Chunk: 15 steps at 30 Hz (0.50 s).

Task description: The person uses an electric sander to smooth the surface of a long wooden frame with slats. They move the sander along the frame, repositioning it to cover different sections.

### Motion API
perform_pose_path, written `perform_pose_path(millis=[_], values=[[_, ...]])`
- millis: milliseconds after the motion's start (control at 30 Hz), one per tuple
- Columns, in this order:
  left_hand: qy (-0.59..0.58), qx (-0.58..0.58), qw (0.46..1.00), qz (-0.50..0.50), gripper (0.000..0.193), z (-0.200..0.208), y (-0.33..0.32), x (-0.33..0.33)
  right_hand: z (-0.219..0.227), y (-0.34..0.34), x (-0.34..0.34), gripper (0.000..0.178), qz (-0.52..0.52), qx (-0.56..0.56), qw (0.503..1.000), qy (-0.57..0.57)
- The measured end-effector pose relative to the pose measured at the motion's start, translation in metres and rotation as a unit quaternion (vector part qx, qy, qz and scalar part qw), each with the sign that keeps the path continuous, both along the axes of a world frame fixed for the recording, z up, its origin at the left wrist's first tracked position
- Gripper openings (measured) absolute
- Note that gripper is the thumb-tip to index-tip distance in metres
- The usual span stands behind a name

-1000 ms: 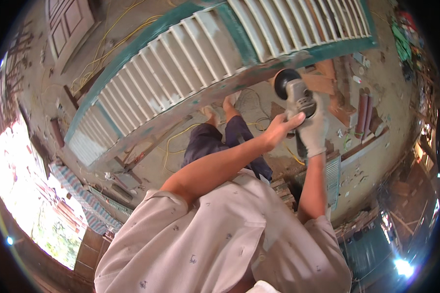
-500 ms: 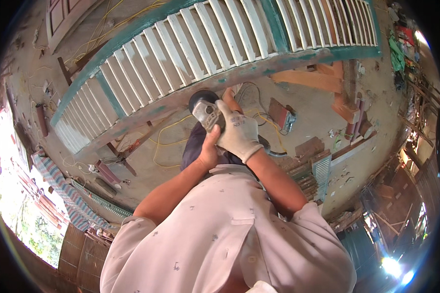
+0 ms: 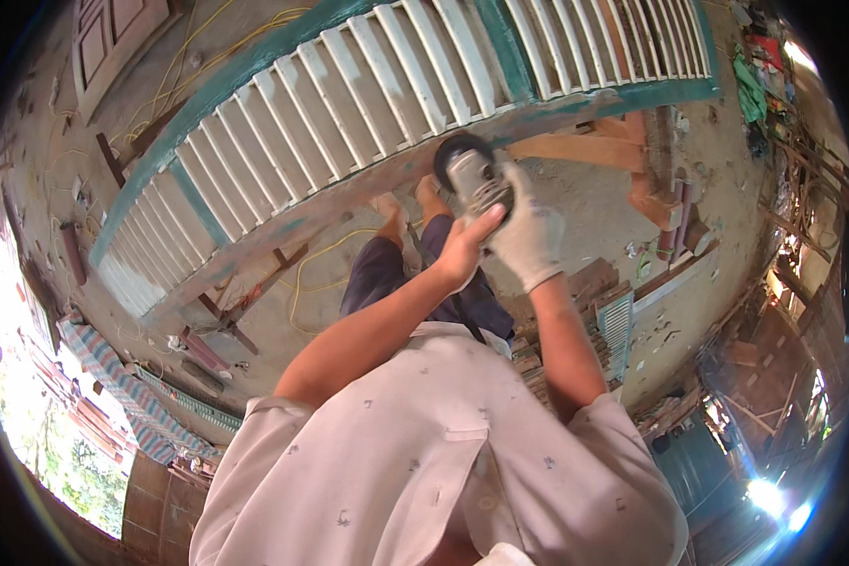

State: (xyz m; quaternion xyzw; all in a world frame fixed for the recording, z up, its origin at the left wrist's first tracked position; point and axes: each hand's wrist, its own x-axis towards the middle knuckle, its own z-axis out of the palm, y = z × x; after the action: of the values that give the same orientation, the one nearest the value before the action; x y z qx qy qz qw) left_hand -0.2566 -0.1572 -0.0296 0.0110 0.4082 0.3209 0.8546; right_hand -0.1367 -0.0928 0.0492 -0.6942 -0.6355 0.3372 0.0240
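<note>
Both of my hands grip an angle grinder with a dark round disc. My bare left hand is closed round its rear body, thumb on top. My right hand, in a pale work glove, wraps its right side and is a little blurred. The disc overlaps the near rail of a long louvred shutter panel; I cannot tell whether it touches. This rail is brownish and worn with green patches, while the far rail is green and the slats are whitish.
A wooden support stands under the panel's right part. Yellow cord trails over the floor near my feet. A panelled door lies at far left, and a smaller louvred piece on the right, beside stacked boards. Striped sheeting hangs at left.
Both hands have carried the grinder to the right and slightly farther away along the near rail. My feet and lower legs have come into sight.
</note>
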Motion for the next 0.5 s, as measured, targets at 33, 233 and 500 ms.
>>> perform_pose_path(millis=[33, 233, 500], values=[[-0.007, -0.003, 1.0, 0.023, 0.058, 0.004, -0.008, -0.007, -0.006, -0.005, -0.005, 0.083, 0.025, -0.015, 0.999, -0.022], [0.004, -0.005, 0.997, 0.081, 0.058, 0.016, -0.016, -0.021, -0.005, -0.006, -0.02, 0.079, 0.047, -0.011, 0.999, 0.016], [-0.03, -0.018, 0.997, -0.061, 0.074, 0.021, 0.075, 0.108, 0.011, 0.035, 0.099, 0.084, -0.088, 0.036, 0.992, -0.079]])
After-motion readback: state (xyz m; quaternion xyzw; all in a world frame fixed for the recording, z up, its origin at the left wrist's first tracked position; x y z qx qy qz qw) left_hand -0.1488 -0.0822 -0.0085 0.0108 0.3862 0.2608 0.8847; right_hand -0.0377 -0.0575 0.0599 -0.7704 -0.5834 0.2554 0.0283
